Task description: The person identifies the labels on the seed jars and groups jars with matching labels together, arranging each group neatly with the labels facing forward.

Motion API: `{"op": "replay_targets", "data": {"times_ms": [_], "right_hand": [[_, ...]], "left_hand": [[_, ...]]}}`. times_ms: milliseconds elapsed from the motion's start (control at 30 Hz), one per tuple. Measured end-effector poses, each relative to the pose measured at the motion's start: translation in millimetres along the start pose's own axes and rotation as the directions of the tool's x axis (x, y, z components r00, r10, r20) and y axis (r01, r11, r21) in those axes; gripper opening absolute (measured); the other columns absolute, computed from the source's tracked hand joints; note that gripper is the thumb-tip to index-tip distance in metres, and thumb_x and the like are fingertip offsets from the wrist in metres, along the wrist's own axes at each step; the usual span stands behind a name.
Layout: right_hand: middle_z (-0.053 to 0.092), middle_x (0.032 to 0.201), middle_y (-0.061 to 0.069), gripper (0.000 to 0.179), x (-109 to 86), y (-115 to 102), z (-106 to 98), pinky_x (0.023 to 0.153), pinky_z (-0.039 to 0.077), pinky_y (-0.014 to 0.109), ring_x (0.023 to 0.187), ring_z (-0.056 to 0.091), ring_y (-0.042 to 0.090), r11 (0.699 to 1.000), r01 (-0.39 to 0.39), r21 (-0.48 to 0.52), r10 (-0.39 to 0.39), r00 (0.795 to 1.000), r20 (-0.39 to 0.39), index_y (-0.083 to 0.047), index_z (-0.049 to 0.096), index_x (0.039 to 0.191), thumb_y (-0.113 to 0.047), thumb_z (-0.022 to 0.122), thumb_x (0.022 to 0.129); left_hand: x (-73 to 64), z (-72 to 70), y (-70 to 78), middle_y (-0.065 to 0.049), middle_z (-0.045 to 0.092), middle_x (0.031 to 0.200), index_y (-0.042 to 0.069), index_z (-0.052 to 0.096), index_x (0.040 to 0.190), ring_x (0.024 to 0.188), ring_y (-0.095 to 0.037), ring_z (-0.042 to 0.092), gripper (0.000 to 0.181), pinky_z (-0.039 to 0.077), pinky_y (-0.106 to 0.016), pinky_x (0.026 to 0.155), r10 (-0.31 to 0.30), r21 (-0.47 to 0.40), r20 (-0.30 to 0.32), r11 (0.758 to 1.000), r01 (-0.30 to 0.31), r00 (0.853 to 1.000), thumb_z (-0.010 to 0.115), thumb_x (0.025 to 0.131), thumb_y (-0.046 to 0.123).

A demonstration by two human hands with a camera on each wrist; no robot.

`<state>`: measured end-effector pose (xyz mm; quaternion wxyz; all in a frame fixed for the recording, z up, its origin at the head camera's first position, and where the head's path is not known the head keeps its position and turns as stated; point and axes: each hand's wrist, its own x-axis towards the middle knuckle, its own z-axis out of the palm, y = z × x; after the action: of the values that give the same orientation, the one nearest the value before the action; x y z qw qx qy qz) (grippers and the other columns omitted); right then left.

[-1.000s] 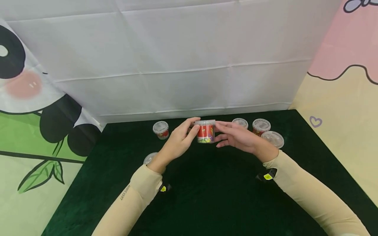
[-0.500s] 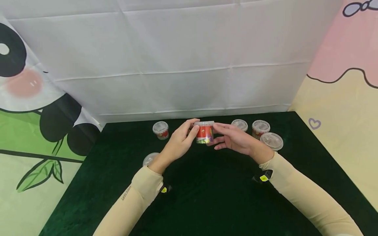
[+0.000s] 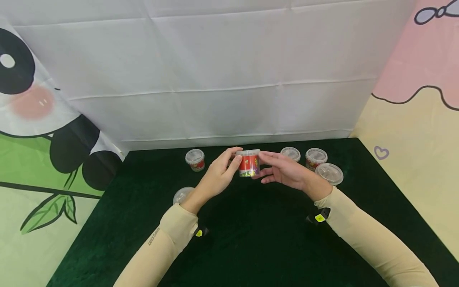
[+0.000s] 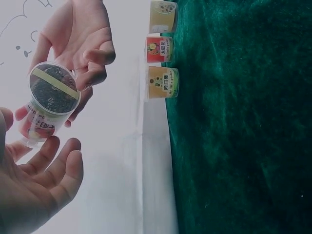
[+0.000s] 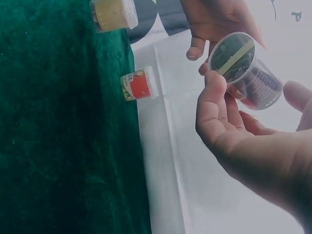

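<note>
Above the back of the table, a small clear plastic cup [image 3: 249,164] with a red label and pale lid is held between both hands. My left hand [image 3: 216,173] grips its left side, thumb in front and index finger near the lid. On the opposite side, my right hand [image 3: 285,172] holds the cup with thumb and fingertips, its lower fingers spread and partly behind it. Dark grainy contents and a pale yellow strip show through the round base of the cup [image 4: 53,90] in the left wrist view.
Right of the hands stand three lidded cups: a back one [image 3: 290,154], a red-labelled one [image 3: 316,158] and a nearer one [image 3: 330,174]. On the left are a red-labelled cup [image 3: 195,160] and another [image 3: 182,195] partly behind my forearm. Green cloth [image 3: 236,239] covers the table; a white curtain [image 3: 222,79] hangs behind.
My right hand has shifted slightly left, its lower fingers reaching further behind the cup. The cup stays in nearly the same place, and the left hand's grip looks unchanged.
</note>
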<state>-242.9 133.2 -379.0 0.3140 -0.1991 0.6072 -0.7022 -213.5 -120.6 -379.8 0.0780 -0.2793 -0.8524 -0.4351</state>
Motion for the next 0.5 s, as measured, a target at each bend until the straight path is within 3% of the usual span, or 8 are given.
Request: {"op": "replay_targets", "data": {"times_ms": [500], "right_hand": [[0.051, 0.135, 0.015, 0.050, 2.7, 3.4, 0.0, 0.089, 0.053, 0.037, 0.109, 0.061, 0.029, 1.000, -0.004, 0.008, 0.004, 1.000, 0.005, -0.006, 0.043, 0.146, -0.041, 0.041, 0.110]], "left_hand": [[-0.9, -0.2, -2.0, -0.002, 0.057, 0.119, 0.017, 0.045, 0.146, 0.099, -0.020, 0.056, 0.047, 0.051, -0.037, 0.084, -0.023, 0.007, 0.013, 1.000, 0.023, 1.000, 0.037, 0.110, 0.046]]}}
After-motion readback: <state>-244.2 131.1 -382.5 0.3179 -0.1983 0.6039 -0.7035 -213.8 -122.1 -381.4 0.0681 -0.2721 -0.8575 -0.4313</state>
